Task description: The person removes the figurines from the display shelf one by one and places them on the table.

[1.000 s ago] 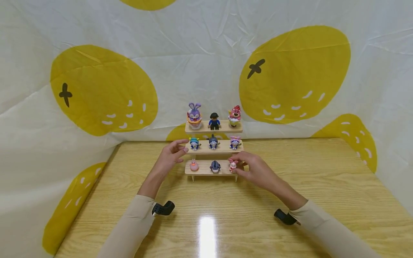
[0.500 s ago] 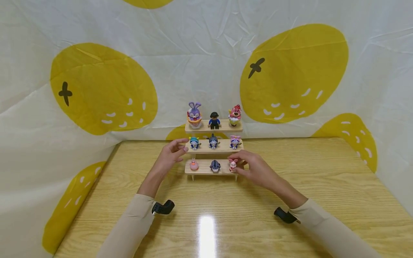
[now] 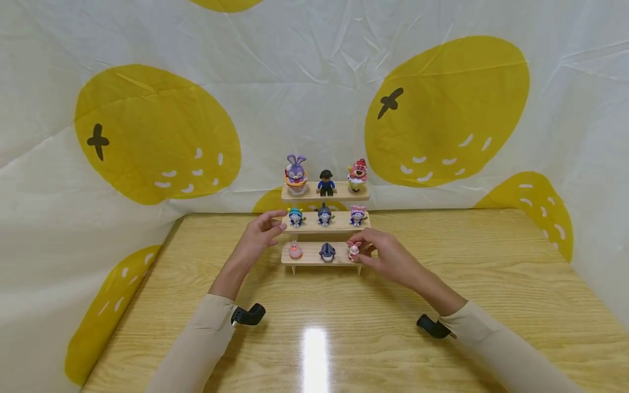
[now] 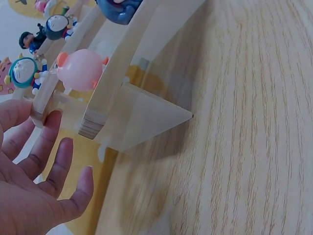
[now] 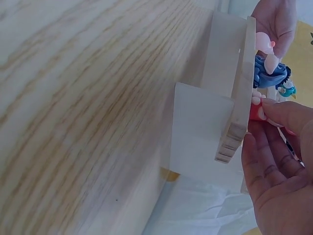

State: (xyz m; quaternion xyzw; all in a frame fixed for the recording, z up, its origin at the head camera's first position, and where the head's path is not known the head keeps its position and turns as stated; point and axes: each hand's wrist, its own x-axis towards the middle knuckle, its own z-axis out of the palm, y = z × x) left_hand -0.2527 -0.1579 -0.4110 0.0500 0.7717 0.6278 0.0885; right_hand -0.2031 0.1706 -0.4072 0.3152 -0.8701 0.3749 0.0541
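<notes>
My right hand [image 3: 388, 256] pinches a small pink, big-eared pig figurine [image 3: 353, 251] between thumb and fingers. It stands at the right end of the bottom shelf of a wooden three-tier display stand [image 3: 309, 261]. In the right wrist view, fingers cover much of the figurine's red body [image 5: 255, 110]. My left hand [image 3: 255, 240] holds the left end of the middle shelf [image 4: 44, 100] with thumb and fingertips, its other fingers loosely bent. A pink round figurine [image 4: 82, 70] and a blue-grey donkey figurine [image 3: 327, 252] share the bottom shelf.
Three hooded figurines, the middle one dark [image 3: 324, 215], line the middle shelf. On top stand a purple rabbit [image 3: 296, 176], a blue-shirted toy person [image 3: 326, 184] and a pink bear [image 3: 358, 176]. A lemon-patterned cloth [image 3: 304, 98] hangs behind the wooden table [image 3: 275, 338].
</notes>
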